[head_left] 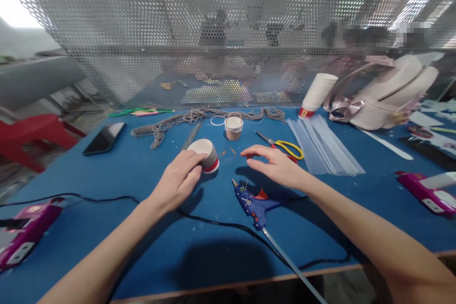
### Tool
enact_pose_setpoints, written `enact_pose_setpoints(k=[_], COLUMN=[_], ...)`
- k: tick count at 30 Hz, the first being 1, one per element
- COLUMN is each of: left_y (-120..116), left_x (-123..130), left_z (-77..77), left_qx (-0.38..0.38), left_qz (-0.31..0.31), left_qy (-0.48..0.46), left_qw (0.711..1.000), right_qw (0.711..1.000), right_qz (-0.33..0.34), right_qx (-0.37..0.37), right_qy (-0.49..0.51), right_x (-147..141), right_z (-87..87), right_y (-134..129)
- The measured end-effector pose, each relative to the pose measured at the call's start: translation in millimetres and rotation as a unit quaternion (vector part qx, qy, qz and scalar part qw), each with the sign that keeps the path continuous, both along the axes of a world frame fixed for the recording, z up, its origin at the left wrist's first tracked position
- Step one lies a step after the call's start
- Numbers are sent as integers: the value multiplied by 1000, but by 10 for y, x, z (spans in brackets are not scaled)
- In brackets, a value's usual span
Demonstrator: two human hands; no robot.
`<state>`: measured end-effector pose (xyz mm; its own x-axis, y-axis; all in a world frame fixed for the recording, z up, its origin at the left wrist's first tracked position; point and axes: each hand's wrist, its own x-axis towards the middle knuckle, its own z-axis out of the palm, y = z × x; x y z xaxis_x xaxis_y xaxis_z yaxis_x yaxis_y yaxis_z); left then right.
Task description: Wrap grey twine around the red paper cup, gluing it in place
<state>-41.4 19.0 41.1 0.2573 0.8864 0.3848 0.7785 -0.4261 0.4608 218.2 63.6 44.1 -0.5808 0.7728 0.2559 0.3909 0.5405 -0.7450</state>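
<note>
My left hand grips a paper cup by its side, thumb and fingers around it. Grey cord wraps much of the cup, and a red band shows near its lower right end; the cup leans over. My right hand hovers with fingers apart, holding nothing, above the blue table. Below it lies a blue glue gun with a red trigger and a long clear glue stick. Just beyond the right hand rest yellow-handled scissors. A small brown and white cup stands farther back.
Grey cord runs along the back, beside a stack of paper cups. Clear glue sticks, a backpack and a purple power strip sit right. A phone and another purple strip lie left. A black cable crosses the front.
</note>
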Motion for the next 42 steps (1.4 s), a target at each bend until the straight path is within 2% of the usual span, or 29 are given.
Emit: enact_pose_setpoints(k=[3, 7, 11, 14, 16, 19, 22, 25, 27, 29, 34, 37, 42], left_y=[102, 251, 297, 248, 191, 93, -1, -64, -80, -78, -45, -43, -22], left_x=[-34, -95, -198, -258, -281, -310, -367, -452, -510, -559, -626, -658, -781], left_z=[8, -22, -15, 11, 29, 75, 168, 271, 302, 278, 45, -62, -105], left_qx=[-8, -79, -97, -78, -79, -60, 55, 157, 175, 151, 66, 56, 49], left_qz=[15, 12, -7, -26, -15, 46, 165, 301, 351, 376, 380, 378, 382], left_qy=[80, 154, 118, 69, 51, 46, -6, -180, -269, -290, -215, -183, -180], left_qw=[997, 985, 988, 994, 995, 996, 985, 923, 879, 867, 897, 906, 905], right_qw=[1000, 999, 999, 999, 999, 999, 998, 996, 995, 993, 986, 978, 968], right_qz=[-2, -5, -4, -4, -4, -5, -10, -19, -22, -30, -89, -126, -175], right_qx=[13, 9, 7, 16, 22, 33, 50, 80, 97, 109, 127, 148, 163], right_qy=[-27, -34, -35, -35, -33, -28, -22, -17, -18, -26, -67, -74, -74], right_x=[89, 169, 200, 214, 223, 239, 256, 266, 264, 257, 258, 287, 352], right_z=[-97, -210, -241, -237, -238, -247, -255, -263, -272, -286, -332, -364, -473], right_y=[-29, -68, -86, -94, -100, -107, -106, -96, -87, -77, -60, -75, -111])
